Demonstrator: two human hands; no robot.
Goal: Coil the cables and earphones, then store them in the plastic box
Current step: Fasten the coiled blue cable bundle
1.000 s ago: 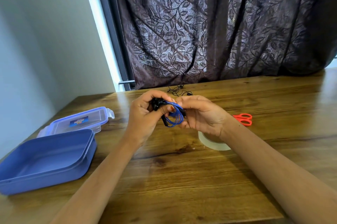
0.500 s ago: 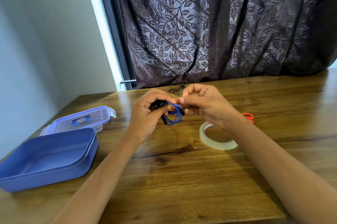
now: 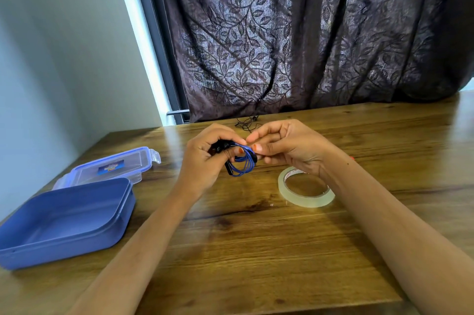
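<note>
Left hand point(image 3: 205, 161) grips blue cable coil point(image 3: 243, 166) | right hand point(image 3: 289, 145) pinches coil's edge | tape roll point(image 3: 307, 202) near wrist

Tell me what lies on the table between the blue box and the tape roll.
Head view: bare table wood between the blue box and the tape roll; only the left forearm crosses above it.

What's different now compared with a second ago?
The right hand rose clear of the tape, so the roll now shows almost whole, and its wrist now hides most of the scissors. The left hand still grips the blue cable, the right still pinches it; box and lid stayed put.
</note>
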